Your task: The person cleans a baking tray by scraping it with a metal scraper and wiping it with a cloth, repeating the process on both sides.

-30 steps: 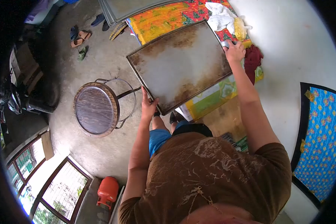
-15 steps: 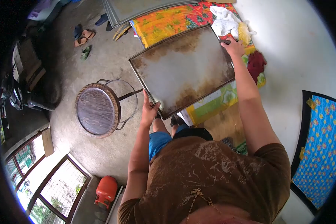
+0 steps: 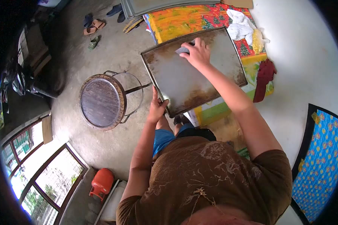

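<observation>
A rectangular metal baking tray [image 3: 172,80] with brown burnt stains lies tilted in front of me, over the near end of the cloth-covered table. My left hand [image 3: 158,106] grips its left rim near the lower left corner, thumb on top and forefinger stretched along the outer side. Near the far edge, my right hand [image 3: 197,54] is closed on a flat grey piece [image 3: 182,50] with a darker part beside the fingers, pressed to the tray's surface. Its exact kind I cannot tell. Brown patches show along the far, right and near edges, with greyer metal between.
The table cover [image 3: 176,22] is patterned orange and red. On it are stacked metal trays [image 3: 169,5], a white cloth [image 3: 239,28] and a maroon glove [image 3: 266,73]. A round wooden stool [image 3: 103,101] stands left. Slippers [image 3: 95,24] and a red gas cylinder [image 3: 102,182] sit on the floor.
My right hand has moved left from the tray's right edge to the upper middle of its surface, with the flat piece in it. My left hand keeps its hold on the rim.
</observation>
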`<action>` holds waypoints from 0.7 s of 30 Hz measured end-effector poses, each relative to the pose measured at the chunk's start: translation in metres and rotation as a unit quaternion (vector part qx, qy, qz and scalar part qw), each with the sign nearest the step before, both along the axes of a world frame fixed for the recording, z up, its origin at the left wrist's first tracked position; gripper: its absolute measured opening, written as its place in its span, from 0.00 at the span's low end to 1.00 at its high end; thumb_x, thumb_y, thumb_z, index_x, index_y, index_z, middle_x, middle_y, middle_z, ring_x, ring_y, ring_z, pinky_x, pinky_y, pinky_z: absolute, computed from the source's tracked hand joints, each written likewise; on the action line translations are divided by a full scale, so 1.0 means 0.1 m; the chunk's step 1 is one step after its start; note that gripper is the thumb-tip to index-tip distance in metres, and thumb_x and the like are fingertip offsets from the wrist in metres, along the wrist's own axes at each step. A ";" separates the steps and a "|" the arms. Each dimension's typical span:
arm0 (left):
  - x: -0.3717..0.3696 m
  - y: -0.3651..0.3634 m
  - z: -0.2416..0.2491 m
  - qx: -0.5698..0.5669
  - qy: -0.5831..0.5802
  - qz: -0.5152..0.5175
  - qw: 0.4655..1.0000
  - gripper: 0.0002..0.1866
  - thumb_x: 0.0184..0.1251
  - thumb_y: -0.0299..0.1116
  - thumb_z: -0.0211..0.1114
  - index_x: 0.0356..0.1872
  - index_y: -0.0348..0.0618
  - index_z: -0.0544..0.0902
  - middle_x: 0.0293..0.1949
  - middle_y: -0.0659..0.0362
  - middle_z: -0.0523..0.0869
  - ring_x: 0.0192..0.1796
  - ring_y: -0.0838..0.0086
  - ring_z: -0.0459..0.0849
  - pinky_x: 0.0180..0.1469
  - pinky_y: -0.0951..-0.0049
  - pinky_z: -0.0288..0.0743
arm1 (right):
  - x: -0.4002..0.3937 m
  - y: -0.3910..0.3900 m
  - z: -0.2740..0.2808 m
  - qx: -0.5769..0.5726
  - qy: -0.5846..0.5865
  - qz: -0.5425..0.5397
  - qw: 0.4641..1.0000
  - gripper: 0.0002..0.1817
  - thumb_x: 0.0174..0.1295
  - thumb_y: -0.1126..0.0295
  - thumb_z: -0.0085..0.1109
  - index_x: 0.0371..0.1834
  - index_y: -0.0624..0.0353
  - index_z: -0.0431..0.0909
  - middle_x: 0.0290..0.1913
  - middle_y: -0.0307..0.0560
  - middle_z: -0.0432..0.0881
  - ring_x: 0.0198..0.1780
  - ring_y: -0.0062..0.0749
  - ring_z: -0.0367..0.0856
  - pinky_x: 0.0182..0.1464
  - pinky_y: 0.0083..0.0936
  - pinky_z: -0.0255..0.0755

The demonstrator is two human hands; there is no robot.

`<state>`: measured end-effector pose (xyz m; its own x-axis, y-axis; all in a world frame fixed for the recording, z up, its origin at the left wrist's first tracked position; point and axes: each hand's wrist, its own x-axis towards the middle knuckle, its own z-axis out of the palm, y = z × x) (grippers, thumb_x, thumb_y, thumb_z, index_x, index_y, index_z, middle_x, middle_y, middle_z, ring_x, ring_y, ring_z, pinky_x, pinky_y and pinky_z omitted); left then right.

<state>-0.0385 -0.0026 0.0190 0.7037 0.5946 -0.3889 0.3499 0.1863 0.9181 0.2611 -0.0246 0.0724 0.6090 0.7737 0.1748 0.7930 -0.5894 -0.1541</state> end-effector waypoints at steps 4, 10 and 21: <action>0.01 0.04 0.19 -0.060 0.065 -0.016 0.996 0.51 0.62 0.22 0.62 0.78 0.51 0.36 0.32 0.57 0.84 0.27 0.82 0.76 0.29 0.77 0.71 | 0.33 0.21 -0.11 -0.023 -0.025 -0.099 0.995 0.23 0.47 0.42 0.69 0.48 0.30 0.82 0.47 0.43 0.71 0.54 0.44 0.70 0.51 0.43 0.65; 0.00 -0.02 -0.14 -0.013 -0.014 0.011 1.000 0.52 0.59 0.18 0.62 0.78 0.50 0.37 0.39 0.55 0.85 0.33 0.80 0.79 0.38 0.77 0.75 | -0.43 0.66 -0.14 0.000 0.003 0.036 0.999 0.22 0.46 0.45 0.70 0.46 0.31 0.82 0.49 0.44 0.72 0.54 0.44 0.70 0.52 0.43 0.64; -0.11 0.04 -0.13 -0.116 -0.021 0.039 0.992 0.36 0.74 0.31 0.56 0.78 0.52 0.48 0.46 0.62 0.80 0.32 0.85 0.73 0.35 0.80 0.72 | -0.33 -0.17 -0.19 0.024 0.050 0.033 0.998 0.23 0.46 0.47 0.72 0.48 0.32 0.82 0.47 0.47 0.72 0.52 0.45 0.73 0.51 0.43 0.68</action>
<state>-0.0497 0.0011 0.0056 0.6779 0.5453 -0.4930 0.2880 0.4200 0.8606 0.2286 -0.0412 0.0530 0.5729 0.8050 0.1539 0.8095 -0.5263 -0.2604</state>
